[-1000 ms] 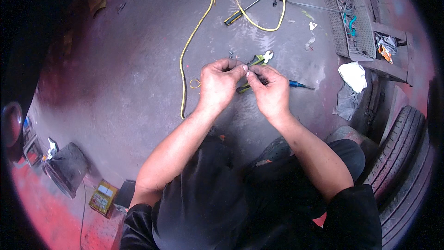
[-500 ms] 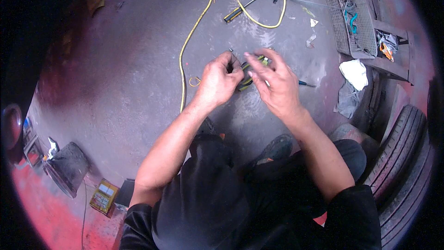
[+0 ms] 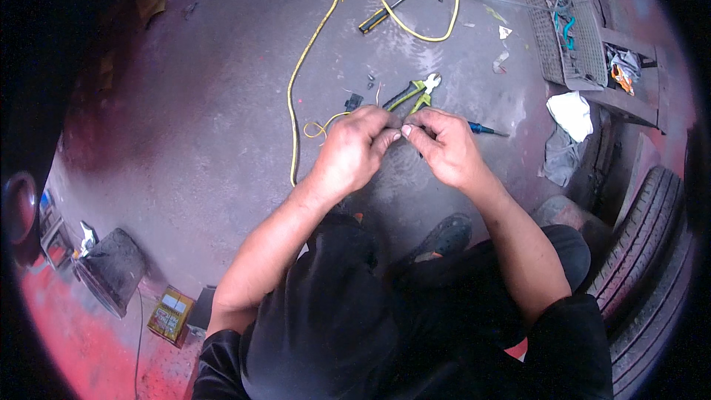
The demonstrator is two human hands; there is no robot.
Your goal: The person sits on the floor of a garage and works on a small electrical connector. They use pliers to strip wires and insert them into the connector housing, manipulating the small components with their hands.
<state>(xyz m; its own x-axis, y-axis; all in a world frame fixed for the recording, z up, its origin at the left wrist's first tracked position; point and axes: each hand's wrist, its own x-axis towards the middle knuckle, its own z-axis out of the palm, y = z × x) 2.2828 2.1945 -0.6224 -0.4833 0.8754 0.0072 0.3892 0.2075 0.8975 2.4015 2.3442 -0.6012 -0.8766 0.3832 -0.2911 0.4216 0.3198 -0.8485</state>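
My left hand and my right hand meet over the floor, thumbs and fingertips pinched together. Whatever sits between the fingertips is too small to make out. Just beyond them lie cutting pliers with green and black handles, jaws pointing away and handles partly hidden by my fingers. A blue-handled screwdriver is on the floor beside my right hand. Near my left hand are a small black connector-like piece, tiny dark bits and a thin yellow wire loop running toward that hand.
A yellow cable curves across the floor. Inside its far loop lies part of a yellow-and-black screwdriver. At right stand a plastic basket, a white cloth and tires; at lower left, a yellow tin.
My right hand has come away from the pliers, which now lie in plain sight on the floor. Both hands have drawn closer, fingertips touching.
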